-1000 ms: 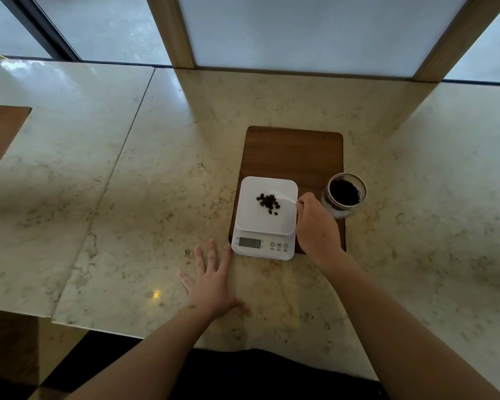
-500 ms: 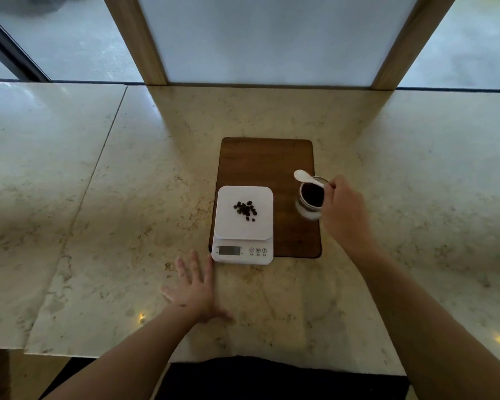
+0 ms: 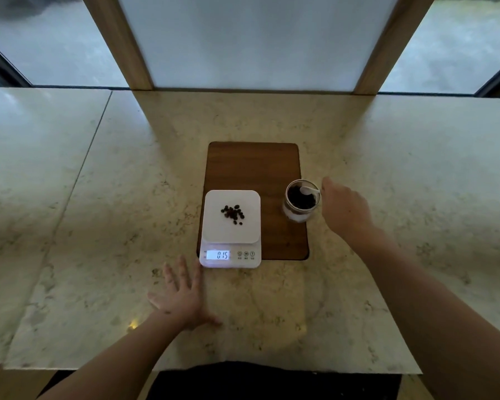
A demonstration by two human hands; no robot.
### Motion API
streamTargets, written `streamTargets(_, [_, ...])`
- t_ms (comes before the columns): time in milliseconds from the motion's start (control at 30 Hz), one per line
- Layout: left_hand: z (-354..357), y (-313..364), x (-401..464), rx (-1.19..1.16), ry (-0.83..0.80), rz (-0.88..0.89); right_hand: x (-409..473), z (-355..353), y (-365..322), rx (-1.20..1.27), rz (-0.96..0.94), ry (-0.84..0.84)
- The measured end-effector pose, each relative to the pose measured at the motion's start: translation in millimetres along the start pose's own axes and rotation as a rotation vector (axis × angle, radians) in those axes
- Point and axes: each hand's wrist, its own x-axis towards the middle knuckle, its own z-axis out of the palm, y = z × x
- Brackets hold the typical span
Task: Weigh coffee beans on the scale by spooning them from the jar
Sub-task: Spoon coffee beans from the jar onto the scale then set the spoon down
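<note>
- Dipping now, the white spoon (image 3: 309, 191) has its bowl inside the jar (image 3: 300, 201), where half a second ago it hovered above the rim; the left hand (image 3: 182, 295) has stayed flat.
- The right hand (image 3: 345, 210), at 3 o'clock of the jar, grips the spoon's handle, fingers closed on it.
- The left hand's fingers are spread on the marble counter (image 3: 98, 226), at 7 o'clock of the scale (image 3: 231, 229), just beside it.
- Coffee beans (image 3: 233, 213) lie heaped on the scale's platform; its display (image 3: 218, 254) is lit.
- Scale and jar stand on the wooden board (image 3: 254, 166), jar at 3 o'clock of the scale, nothing between them.
</note>
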Motion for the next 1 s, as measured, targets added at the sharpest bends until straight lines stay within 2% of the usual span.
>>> streamTargets(367, [6, -6, 5, -0.015, 0.004, 0.028, 4, 19, 7, 0.261, 0.048, -0.063])
streamTargets(867, [-1, 1, -1, 0.004, -0.018, -0.025, 12, 33, 17, 0.849, 0.482, -0.286])
streamTargets(1000, [-2, 1, -2, 0.009, -0.022, -0.024, 13, 33, 15, 0.977, 0.553, -0.298])
